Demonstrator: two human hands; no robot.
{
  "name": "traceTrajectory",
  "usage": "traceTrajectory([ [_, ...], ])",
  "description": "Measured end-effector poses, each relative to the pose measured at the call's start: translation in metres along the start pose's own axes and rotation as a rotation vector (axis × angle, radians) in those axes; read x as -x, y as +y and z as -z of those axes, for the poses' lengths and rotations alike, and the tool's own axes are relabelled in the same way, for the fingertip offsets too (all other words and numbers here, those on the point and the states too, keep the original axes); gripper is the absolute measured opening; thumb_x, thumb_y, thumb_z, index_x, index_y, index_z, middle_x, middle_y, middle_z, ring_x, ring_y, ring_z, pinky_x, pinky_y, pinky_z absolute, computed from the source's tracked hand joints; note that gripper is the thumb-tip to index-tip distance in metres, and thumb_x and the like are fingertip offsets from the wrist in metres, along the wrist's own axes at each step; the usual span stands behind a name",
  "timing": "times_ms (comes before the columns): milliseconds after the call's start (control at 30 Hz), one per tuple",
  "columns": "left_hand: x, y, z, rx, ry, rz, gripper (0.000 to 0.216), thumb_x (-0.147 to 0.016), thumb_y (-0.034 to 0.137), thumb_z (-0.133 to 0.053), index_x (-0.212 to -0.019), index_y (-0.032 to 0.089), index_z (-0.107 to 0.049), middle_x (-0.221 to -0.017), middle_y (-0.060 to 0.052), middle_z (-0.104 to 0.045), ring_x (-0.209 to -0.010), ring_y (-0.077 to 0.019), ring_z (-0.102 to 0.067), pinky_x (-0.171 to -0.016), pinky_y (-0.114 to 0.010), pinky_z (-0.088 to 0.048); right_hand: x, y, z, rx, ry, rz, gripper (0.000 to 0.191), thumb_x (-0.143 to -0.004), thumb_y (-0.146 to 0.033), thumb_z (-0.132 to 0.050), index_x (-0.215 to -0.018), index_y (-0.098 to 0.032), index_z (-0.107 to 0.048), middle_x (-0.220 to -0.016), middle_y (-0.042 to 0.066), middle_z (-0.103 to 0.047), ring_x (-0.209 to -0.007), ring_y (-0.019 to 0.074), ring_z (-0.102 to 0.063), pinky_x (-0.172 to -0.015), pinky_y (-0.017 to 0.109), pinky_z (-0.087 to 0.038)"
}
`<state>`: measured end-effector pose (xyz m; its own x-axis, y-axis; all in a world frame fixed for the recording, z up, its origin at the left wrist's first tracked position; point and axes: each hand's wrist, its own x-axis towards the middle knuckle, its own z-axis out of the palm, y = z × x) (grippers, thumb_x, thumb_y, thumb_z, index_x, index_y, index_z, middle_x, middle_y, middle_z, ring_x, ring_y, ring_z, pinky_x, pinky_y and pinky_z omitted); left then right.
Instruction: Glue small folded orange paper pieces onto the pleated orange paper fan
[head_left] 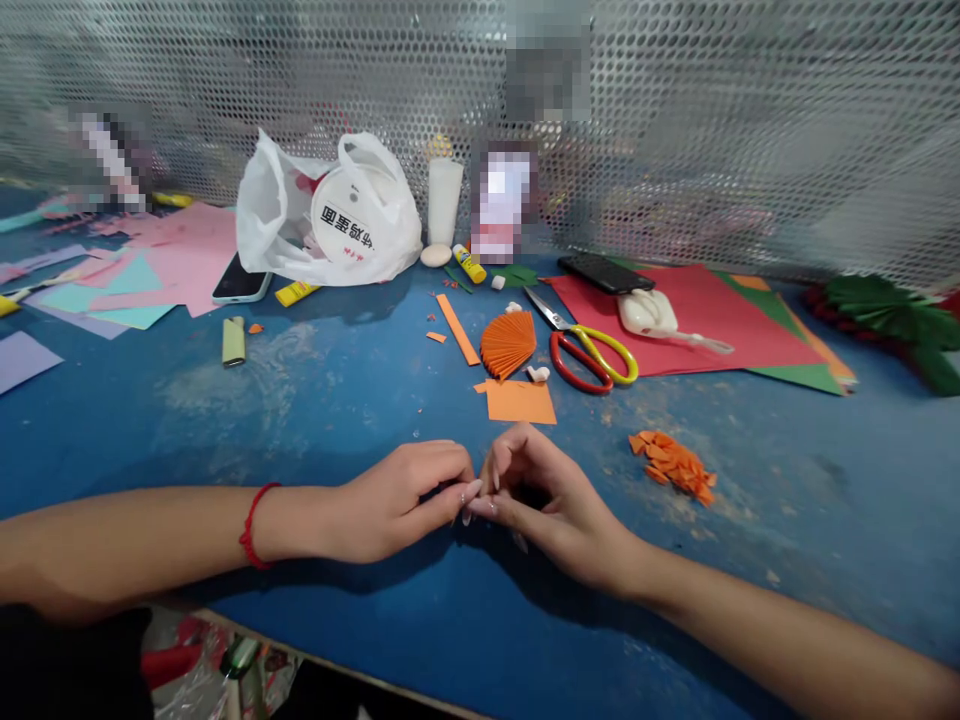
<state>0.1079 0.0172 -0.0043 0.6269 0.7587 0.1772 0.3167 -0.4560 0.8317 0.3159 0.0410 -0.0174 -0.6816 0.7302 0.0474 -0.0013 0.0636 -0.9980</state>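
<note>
My left hand (409, 500) and my right hand (562, 510) meet fingertip to fingertip above the blue table. Both are closed in a pinch; what they hold, if anything, is too small or hidden to make out. Just beyond my fingers lies an orange paper rectangle (523, 403), with a pleated orange paper fan (508, 345) behind it. An orange paper strip (457, 330) lies left of the fan. Scissors (592, 352) with one red and one yellow handle rest to its right. A small pile of orange paper pieces (673, 466) lies right of my right hand.
A white plastic bag (277, 220) with a round tub stands at the back, beside a white tube (445, 200). Red paper (705, 320) carries a black phone (604, 272) and a white case (649, 312). Pink paper (180, 250) lies left. A perforated metal panel (675, 130) borders the back.
</note>
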Motion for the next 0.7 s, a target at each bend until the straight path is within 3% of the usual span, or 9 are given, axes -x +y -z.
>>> traceTrajectory([
  [167,-0.0002,0.0011,0.0014,0.049,0.054,0.023,0.032,-0.103,0.03,-0.035,-0.078,0.016,-0.05,-0.075,0.001,-0.051,-0.067,-0.01,-0.046,-0.068,-0.022,-0.039,-0.0008,-0.0012,-0.0019,-0.069,0.053,-0.021,0.032,-0.082,-0.033,-0.077,-0.092,-0.022,-0.05,-0.077,-0.001,-0.069,-0.057,0.0097,-0.059,-0.053,0.023,-0.047],
  [367,-0.0012,0.0007,0.0026,0.077,0.027,0.019,0.032,-0.101,0.033,-0.042,-0.076,0.016,-0.051,-0.073,0.001,-0.053,-0.068,-0.0098,-0.048,-0.068,-0.022,-0.039,-0.0019,-0.0009,-0.0022,-0.102,0.153,-0.002,0.036,-0.075,-0.035,-0.083,-0.089,-0.022,-0.053,-0.072,-0.002,-0.069,-0.047,0.0076,-0.054,-0.043,0.021,-0.042],
  [533,-0.0009,0.0007,0.0023,0.056,0.039,0.018,0.033,-0.102,0.03,-0.041,-0.075,0.015,-0.053,-0.076,0.0,-0.055,-0.072,-0.0104,-0.051,-0.072,-0.022,-0.041,-0.0023,-0.0004,-0.0026,-0.055,0.158,0.016,0.033,-0.078,-0.035,-0.08,-0.09,-0.022,-0.052,-0.072,-0.001,-0.07,-0.047,0.0081,-0.054,-0.043,0.021,-0.04],
  [700,-0.0006,0.0008,0.0043,0.099,0.022,0.02,0.032,-0.102,0.03,-0.04,-0.076,0.015,-0.052,-0.076,0.0,-0.053,-0.07,-0.0098,-0.048,-0.069,-0.022,-0.04,0.0012,0.0002,-0.0066,-0.042,0.159,0.09,0.033,-0.081,-0.022,-0.078,-0.093,-0.024,-0.047,-0.076,-0.002,-0.07,-0.048,0.0072,-0.054,-0.045,0.019,-0.041],
])
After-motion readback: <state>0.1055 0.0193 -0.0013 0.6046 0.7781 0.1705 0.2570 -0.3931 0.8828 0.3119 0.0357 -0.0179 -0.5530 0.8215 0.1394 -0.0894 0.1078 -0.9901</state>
